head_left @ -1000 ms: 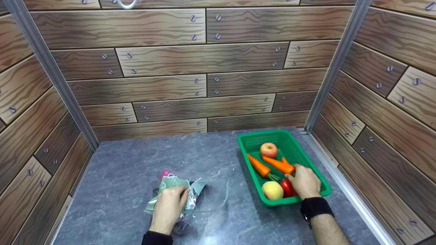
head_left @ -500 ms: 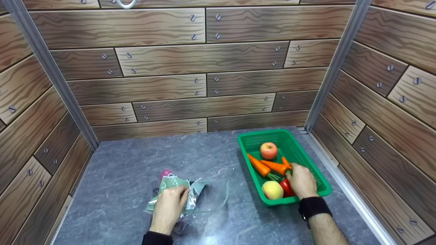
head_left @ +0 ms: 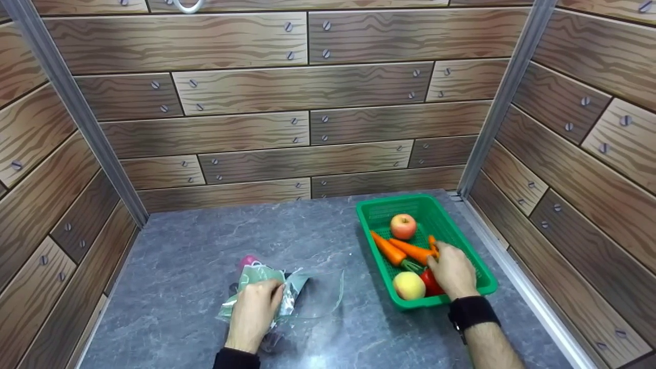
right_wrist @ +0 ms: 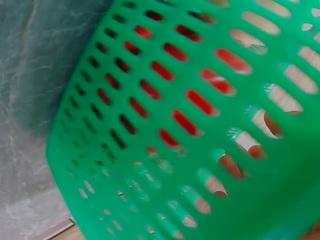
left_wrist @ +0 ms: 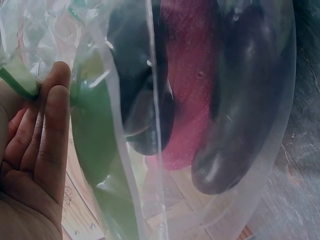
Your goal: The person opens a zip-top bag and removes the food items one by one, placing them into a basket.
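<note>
My left hand (head_left: 253, 315) pinches the edge of a clear plastic bag with green parts (head_left: 260, 274), lying on the grey table. In the left wrist view, the bag holds dark purple eggplants (left_wrist: 245, 100) and a long pink thing (left_wrist: 185, 100). My right hand (head_left: 455, 271) reaches into the green basket (head_left: 425, 205); its thumb and index finger close on the ends of the carrots, around a carrot (head_left: 433, 245) mostly hidden by the fingers. Another carrot (head_left: 412, 251) points left from the fingertips. In the right wrist view, the basket wall (right_wrist: 280, 185) blocks the fingers.
Also in the basket are a leafy-topped carrot (head_left: 388, 248), a red-yellow apple (head_left: 403, 226), a yellow round fruit (head_left: 409, 285) and a shiny red vegetable (head_left: 430, 283) partly under my right hand. Wood-patterned walls (head_left: 256, 123) enclose the table at the back and both sides.
My right hand has shifted slightly left and the carrots at its fingertips have moved, one of them leftward. My left hand and the bag stay where they were.
</note>
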The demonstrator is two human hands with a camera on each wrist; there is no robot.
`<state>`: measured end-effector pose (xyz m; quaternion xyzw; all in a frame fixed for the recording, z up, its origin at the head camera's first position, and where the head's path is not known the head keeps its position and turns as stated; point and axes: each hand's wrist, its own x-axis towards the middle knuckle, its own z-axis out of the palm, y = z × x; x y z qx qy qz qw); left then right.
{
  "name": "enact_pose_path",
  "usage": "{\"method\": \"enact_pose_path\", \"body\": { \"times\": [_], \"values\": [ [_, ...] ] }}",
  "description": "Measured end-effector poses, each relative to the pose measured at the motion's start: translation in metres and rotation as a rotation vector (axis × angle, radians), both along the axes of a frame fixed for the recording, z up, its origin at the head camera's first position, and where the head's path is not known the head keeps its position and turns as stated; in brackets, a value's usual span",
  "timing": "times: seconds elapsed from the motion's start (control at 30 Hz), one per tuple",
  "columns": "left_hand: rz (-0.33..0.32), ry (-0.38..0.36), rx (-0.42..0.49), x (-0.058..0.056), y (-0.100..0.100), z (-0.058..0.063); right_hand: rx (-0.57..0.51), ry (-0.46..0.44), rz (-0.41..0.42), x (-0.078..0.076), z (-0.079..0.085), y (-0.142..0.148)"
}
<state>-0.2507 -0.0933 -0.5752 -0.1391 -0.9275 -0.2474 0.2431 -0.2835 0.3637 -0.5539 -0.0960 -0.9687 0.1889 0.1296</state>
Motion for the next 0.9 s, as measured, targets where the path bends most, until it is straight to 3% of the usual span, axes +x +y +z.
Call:
{"method": "enact_pose_path", "body": {
  "times": [0.5,0.9],
  "values": [
    [-0.014,0.009,0.005,0.0,0.0,0.001,0.007,0.117,0.09,0.01,0.033,-0.039],
    [-0.004,0.001,0.01,0.001,0.0,0.002,0.024,0.221,0.167,0.019,0.043,-0.075]
  ]
}}
